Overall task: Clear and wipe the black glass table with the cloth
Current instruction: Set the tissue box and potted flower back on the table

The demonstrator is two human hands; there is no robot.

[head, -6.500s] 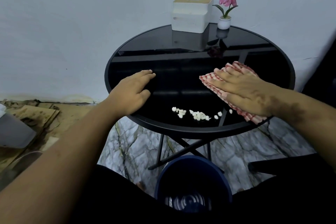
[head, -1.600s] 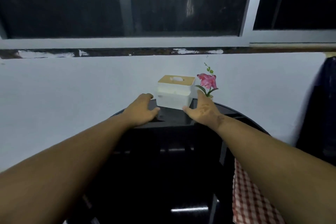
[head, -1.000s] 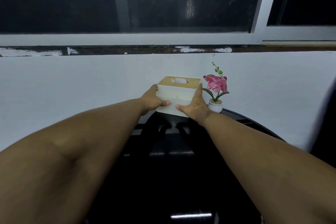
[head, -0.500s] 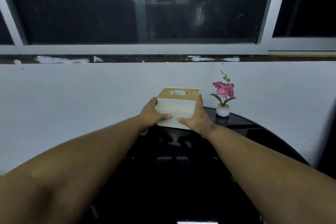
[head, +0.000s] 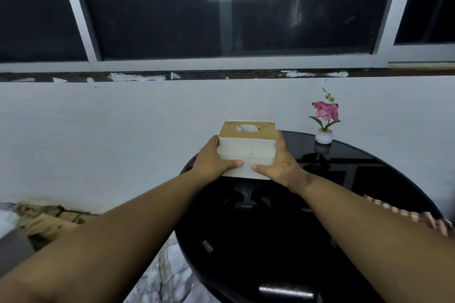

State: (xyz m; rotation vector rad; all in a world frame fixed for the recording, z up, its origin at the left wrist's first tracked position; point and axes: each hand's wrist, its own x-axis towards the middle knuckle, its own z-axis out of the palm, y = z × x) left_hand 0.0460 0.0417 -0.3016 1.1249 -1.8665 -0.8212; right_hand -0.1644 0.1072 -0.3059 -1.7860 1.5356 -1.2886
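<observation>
While clearing the round black glass table, left hand and right hand clamp the white wooden-lidded tissue box, raised for removal.

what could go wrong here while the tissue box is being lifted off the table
1. The tissue box is pinched only at its sides by the left hand and right hand; the grip could slip and drop it on the black glass table.
2. The flower pot stands close to the right and could get knocked.
3. The checked cloth lies at the table's edge and may slide off.
</observation>
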